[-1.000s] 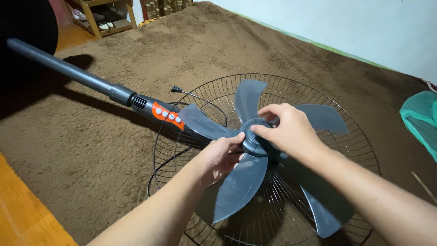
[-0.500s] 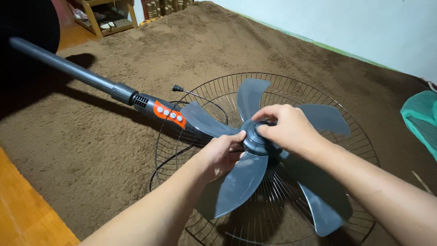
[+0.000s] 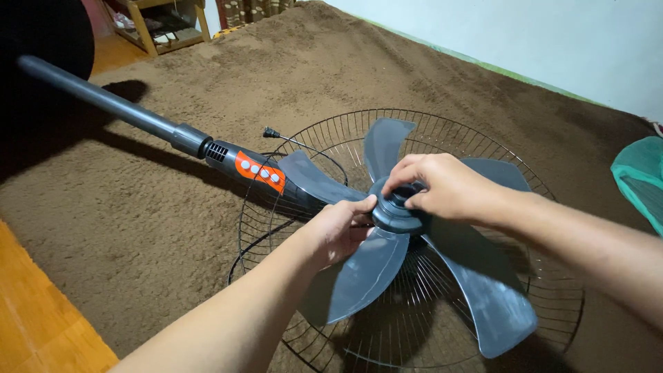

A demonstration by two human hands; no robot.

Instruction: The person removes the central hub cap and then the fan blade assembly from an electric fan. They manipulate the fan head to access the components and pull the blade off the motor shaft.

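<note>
A stand fan lies flat on a brown carpet (image 3: 207,83). Its grey blade set (image 3: 476,290) rests inside the round black wire guard (image 3: 318,131). My left hand (image 3: 340,231) holds the left side of the grey hub (image 3: 394,214), thumb against it. My right hand (image 3: 442,186) is closed around the dark cap on top of the hub. The fan's grey pole (image 3: 103,100) runs to the upper left, with an orange button panel (image 3: 259,173) near the guard.
A black power plug (image 3: 271,132) and its cable lie by the guard. A wooden shelf (image 3: 159,27) stands at the back left. A green mesh item (image 3: 639,179) sits at the right edge. Orange wood floor (image 3: 41,318) borders the carpet at the left.
My right hand has turned on the cap, wrist swinging to the right. The blades have rotated a little. My left hand stays on the hub.
</note>
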